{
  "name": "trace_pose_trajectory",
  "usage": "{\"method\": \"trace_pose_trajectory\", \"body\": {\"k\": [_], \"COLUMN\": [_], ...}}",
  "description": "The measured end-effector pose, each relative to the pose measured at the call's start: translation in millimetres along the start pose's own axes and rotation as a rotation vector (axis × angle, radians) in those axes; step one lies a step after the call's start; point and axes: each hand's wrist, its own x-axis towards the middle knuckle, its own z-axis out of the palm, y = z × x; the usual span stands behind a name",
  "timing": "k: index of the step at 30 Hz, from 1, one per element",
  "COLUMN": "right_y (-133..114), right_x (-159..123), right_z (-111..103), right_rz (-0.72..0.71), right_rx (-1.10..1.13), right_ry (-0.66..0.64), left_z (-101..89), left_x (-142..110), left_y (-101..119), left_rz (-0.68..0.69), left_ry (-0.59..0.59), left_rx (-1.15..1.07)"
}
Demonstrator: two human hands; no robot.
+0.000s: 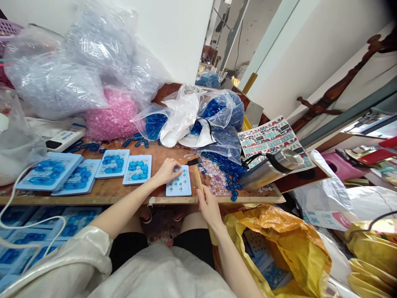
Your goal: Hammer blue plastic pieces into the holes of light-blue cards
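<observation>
My left hand [167,170] rests on the top left corner of a light blue tray [179,182] that lies at the table's front edge, its fingers curled and pinched over the tray's slots. My right hand [208,205] grips a wooden stick [198,182] that lies just right of the tray, fingers wrapped round its near end. Loose blue and clear pieces [223,174] lie in a heap to the right of the stick.
Filled blue trays [113,163] line the table [124,192] to the left. Plastic bags of blue [217,109], pink [111,118] and clear pieces stand behind. A metal flask [273,165] lies on its side at the right. A yellow bag [279,240] holds more trays.
</observation>
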Motion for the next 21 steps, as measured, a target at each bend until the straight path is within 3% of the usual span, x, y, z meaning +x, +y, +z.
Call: {"method": "trace_pose_trajectory", "body": {"k": [6, 11, 16, 21], "right_y": [-11, -10, 3, 10], "right_x": [3, -4, -12, -17], "right_z": [3, -2, -8, -4], "right_rz": [-0.033, -0.023, 0.053, 0.071], "right_rx": [-0.301, -0.131, 0.004, 0.060], "right_ry": [-0.090, 0.024, 0.069, 0.061], "left_z": [1.9, 0.8, 0.8, 8.3], "left_x": [-2, 2, 48, 94], "left_y": [5, 1, -26, -44], "left_rz": [-0.022, -0.016, 0.029, 0.022], "left_ry": [0.018, 0.012, 0.094, 0.033], "left_rx": [0.012, -0.019, 0.064, 0.251]}}
